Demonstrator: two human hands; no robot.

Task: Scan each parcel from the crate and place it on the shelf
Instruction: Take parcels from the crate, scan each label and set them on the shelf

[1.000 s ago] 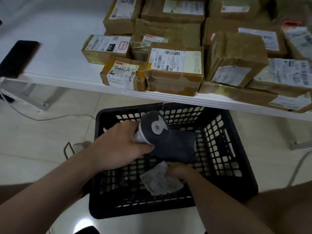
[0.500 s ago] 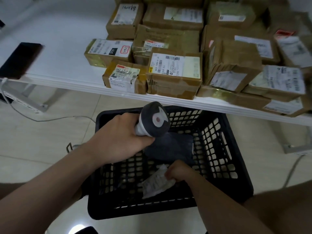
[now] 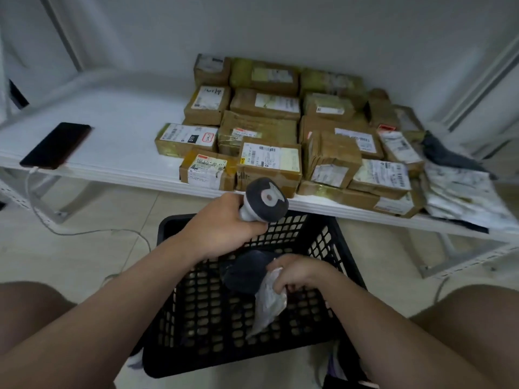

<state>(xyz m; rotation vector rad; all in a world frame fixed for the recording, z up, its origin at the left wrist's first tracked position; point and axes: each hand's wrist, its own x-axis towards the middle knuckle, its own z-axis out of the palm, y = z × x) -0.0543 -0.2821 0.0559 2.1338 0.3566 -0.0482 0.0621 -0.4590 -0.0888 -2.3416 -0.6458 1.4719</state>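
A black plastic crate (image 3: 334,248) stands on the floor between my knees. My left hand (image 3: 224,226) grips the handle of a barcode scanner (image 3: 266,199) above the crate's far rim. Inside the crate, my right hand (image 3: 295,272) holds a soft parcel (image 3: 269,301), a dark grey bag with a pale crumpled label hanging down. Several brown cardboard parcels (image 3: 269,161) lie packed together on the white shelf (image 3: 118,158) beyond the crate.
A black phone (image 3: 56,146) lies on the shelf's left end, its white cable (image 3: 42,220) trailing to the floor. Soft grey and white bag parcels (image 3: 460,192) are piled at the shelf's right end. White shelf frame legs stand at both sides.
My right hand has lifted the soft parcel up off the crate floor. My left hand has raised the scanner slightly. My view has tilted up, showing more of the shelf.
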